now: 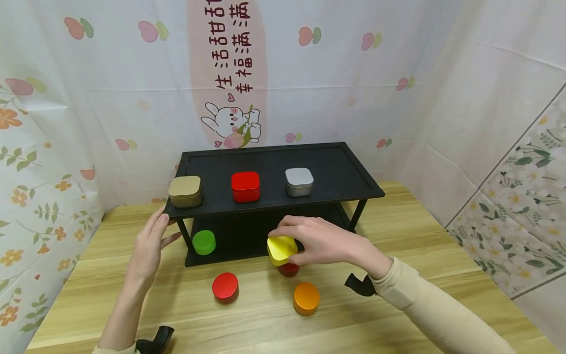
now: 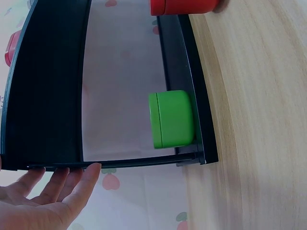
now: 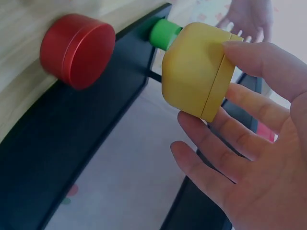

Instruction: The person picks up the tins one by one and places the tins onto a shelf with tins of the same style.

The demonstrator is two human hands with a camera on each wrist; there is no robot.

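My right hand (image 1: 316,238) holds a yellow rounded-square tin (image 3: 196,72) between thumb and fingers, in front of the black two-tier shelf (image 1: 274,209). In the head view the yellow tin overlaps a dark red round tin (image 1: 289,269) on the table. At the shelf's left end, my left hand (image 1: 148,250) rests extended fingers against the upper tier's edge; the left wrist view shows those fingertips (image 2: 91,172) along the side bar. Close by on the lower tier sits a green tin (image 2: 172,119).
Along the upper tier stand a beige tin (image 1: 185,191), a red square tin (image 1: 245,187) and a silver-white tin (image 1: 299,182). A red round tin (image 1: 225,287) and an orange round tin (image 1: 306,299) are on the wooden table (image 1: 398,314) in front. Behind hangs a patterned cloth (image 1: 353,98).
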